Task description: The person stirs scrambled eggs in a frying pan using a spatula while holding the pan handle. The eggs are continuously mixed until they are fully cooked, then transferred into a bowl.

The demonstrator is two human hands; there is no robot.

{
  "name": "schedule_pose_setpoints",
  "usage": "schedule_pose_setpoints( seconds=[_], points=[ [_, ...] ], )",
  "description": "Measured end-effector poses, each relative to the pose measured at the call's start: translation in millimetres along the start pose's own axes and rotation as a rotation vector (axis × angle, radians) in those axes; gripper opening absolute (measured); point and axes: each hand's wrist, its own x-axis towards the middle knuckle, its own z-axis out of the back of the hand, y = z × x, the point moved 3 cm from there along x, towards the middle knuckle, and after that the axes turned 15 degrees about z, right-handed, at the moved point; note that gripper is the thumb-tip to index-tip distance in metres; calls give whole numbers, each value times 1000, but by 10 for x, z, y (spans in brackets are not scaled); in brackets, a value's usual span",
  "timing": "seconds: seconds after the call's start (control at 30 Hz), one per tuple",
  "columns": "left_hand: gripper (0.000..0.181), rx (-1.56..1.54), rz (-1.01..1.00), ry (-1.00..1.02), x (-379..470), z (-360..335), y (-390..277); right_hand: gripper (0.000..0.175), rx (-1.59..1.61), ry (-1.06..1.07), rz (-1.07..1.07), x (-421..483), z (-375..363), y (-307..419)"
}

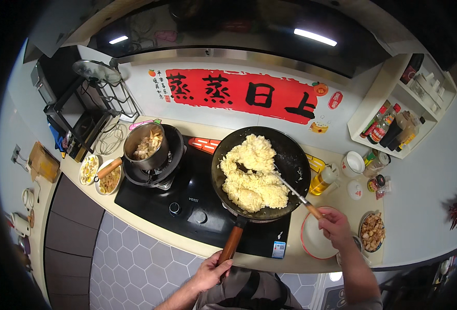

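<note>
My left hand (214, 272) is wrapped around the wooden handle (230, 244) of a black wok (296, 162) on the right side of the gas hob. Pale yellow rice, probably fried with egg, (251, 192) covers much of the wok's left and lower part, with a dark gap in its middle. In my right hand (335, 228) is a metal cooking utensil (292, 188) with a wooden grip, slanting down into the wok. Its working end meets the rice and is mostly hidden there. A red-rimmed bowl (314, 242) sits below my right hand.
A saucepan of meat pieces (147, 145) stands on the left burner, its handle over two filled dishes (89, 170). Beside the wok are an oil bottle (323, 180) and a white bowl (353, 164). A bowl of diced food (371, 232) lies right of my forearm.
</note>
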Motion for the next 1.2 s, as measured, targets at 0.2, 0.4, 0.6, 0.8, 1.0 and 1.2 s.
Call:
schedule_pose_setpoints(
  seconds=[0.2,0.4,0.6,0.8,1.0,1.2],
  points=[
    [26,9,8,-16,-13,-5,-9,33,-709,-60,460,-109,194,511],
    [29,-23,-27,17,6,-10,-13,45,-1559,154,763,-264,-22,577],
    [30,5,2,18,-40,-3,-47,43,-1505,-88,764,-458,64,633],
    [30,-34,17,19,-57,-22,-79,41,-1489,152,602,-576,25,726],
    [28,2,40,19,-41,-4,-69,30,-1130,-45,486,-140,20,1081],
    [29,13,27,6,-32,-10,-53,28,-1142,47,321,754,-116,1633]
  ],
)
